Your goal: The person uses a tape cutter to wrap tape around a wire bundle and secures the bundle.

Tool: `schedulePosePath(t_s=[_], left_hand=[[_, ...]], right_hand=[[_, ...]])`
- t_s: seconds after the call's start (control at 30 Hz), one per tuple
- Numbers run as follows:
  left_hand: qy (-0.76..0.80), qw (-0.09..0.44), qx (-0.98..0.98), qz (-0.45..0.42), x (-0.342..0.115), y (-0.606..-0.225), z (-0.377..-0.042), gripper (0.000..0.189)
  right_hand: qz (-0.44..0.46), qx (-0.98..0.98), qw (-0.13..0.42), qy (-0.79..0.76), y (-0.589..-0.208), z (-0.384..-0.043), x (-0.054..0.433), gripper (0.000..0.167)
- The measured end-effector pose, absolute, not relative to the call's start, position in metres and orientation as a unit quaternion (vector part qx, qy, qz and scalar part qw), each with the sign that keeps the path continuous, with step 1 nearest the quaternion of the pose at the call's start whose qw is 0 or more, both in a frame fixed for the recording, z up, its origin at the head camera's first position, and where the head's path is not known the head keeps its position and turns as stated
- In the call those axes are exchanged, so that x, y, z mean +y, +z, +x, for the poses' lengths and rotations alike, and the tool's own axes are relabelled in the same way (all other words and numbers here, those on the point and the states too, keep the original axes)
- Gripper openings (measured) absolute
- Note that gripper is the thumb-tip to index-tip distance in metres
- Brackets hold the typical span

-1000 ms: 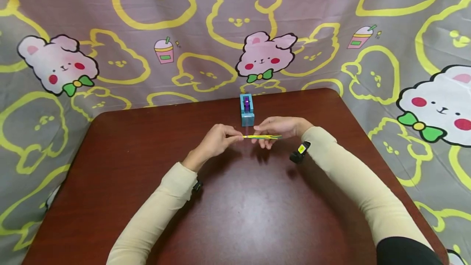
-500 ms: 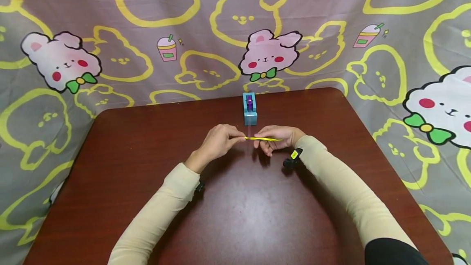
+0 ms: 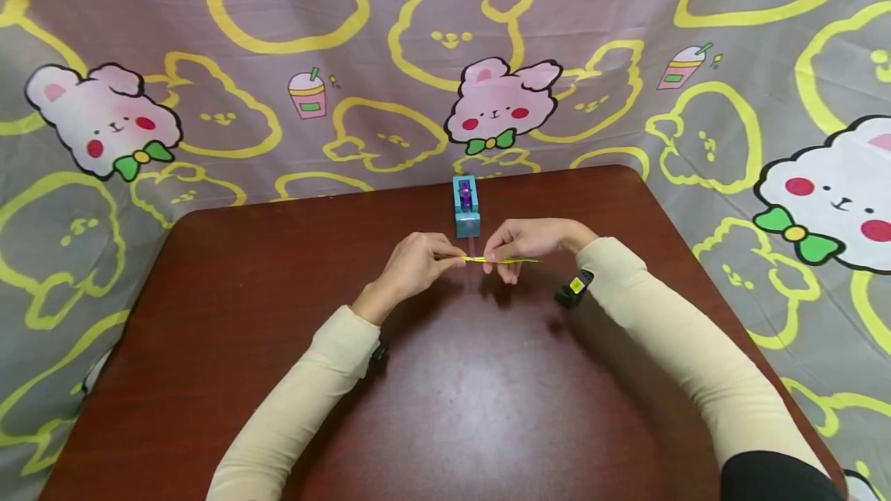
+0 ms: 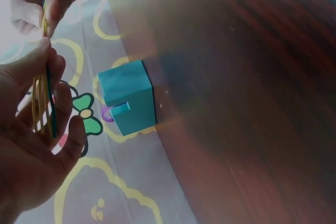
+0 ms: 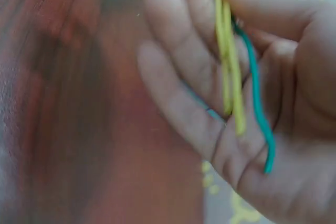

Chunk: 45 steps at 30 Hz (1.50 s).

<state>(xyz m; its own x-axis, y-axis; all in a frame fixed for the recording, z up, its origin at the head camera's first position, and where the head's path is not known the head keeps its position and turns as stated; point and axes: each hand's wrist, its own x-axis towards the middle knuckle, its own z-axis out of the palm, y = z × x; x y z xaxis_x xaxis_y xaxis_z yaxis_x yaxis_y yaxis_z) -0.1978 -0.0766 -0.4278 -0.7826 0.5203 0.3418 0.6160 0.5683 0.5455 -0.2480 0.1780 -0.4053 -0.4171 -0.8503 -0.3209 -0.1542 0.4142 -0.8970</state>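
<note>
A thin bundle of yellow and green wires [image 3: 478,259] stretches sideways between the two hands above the table. My left hand [image 3: 414,263] pinches it between thumb and fingertips, and loose wire ends [image 4: 43,106] spread over that palm in the left wrist view. On the other side my right hand [image 3: 527,242] pinches the bundle too; yellow strands [image 5: 231,72] and a green wire [image 5: 257,98] trail across its palm. Just beyond stands a teal tape dispenser [image 3: 468,224] with a purple roll [image 3: 465,195]. A clear strip of tape [image 3: 471,247] runs from it to the bundle.
The dark reddish-brown table [image 3: 292,269] has a bright reflection toward its front. Behind and at both sides hangs a grey cloth [image 3: 390,60] with yellow outlines and cartoon bears. A black wrist camera [image 3: 572,292] juts from the right sleeve.
My right hand's thumb and fingers have closed on the bundle near the left fingertips; before, they were looser beside it. The left hand keeps its pinch, and the dispenser stays put.
</note>
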Motion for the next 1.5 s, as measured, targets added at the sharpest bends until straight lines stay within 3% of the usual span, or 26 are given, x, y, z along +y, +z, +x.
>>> schedulePosePath(t_s=[0.13, 0.47, 0.57, 0.67, 0.9, 1.03, 1.17, 1.33, 1.5], left_hand=[[-0.385, 0.012, -0.873, -0.298, -0.074, -0.426, -0.204, 0.016], [-0.531, -0.268, -0.775, -0.212, -0.082, -0.426, -0.232, 0.052], [-0.537, -0.33, -0.749, -0.205, -0.087, -0.431, -0.237, 0.052], [-0.537, -0.356, -0.737, -0.205, -0.09, -0.434, -0.24, 0.051], [-0.525, -0.349, -0.741, -0.233, -0.089, -0.435, -0.239, 0.045], [-0.514, -0.325, -0.757, -0.238, -0.088, -0.431, -0.237, 0.038], [-0.505, -0.282, -0.78, -0.239, -0.088, -0.425, -0.234, 0.032], [-0.492, -0.217, -0.807, -0.244, -0.087, -0.419, -0.228, 0.027], [-0.477, -0.133, -0.829, -0.261, -0.083, -0.419, -0.222, 0.021]], right_hand=[[-0.388, 0.8, 0.303, -0.344, -0.391, -0.232, 0.176, 0.019], [-0.471, 0.869, -0.147, -0.017, -0.408, -0.196, 0.167, 0.009], [-0.483, 0.846, -0.225, 0.032, -0.42, -0.191, 0.167, 0.022], [-0.486, 0.835, -0.253, 0.047, -0.43, -0.189, 0.168, 0.029], [-0.479, 0.839, -0.255, 0.046, -0.435, -0.188, 0.171, 0.034], [-0.476, 0.856, -0.2, -0.022, -0.427, -0.193, 0.171, 0.025], [-0.457, 0.873, -0.084, -0.148, -0.414, -0.201, 0.169, 0.015], [-0.41, 0.857, 0.111, -0.293, -0.396, -0.217, 0.171, 0.014], [-0.337, 0.795, 0.276, -0.422, -0.396, -0.242, 0.179, 0.026]])
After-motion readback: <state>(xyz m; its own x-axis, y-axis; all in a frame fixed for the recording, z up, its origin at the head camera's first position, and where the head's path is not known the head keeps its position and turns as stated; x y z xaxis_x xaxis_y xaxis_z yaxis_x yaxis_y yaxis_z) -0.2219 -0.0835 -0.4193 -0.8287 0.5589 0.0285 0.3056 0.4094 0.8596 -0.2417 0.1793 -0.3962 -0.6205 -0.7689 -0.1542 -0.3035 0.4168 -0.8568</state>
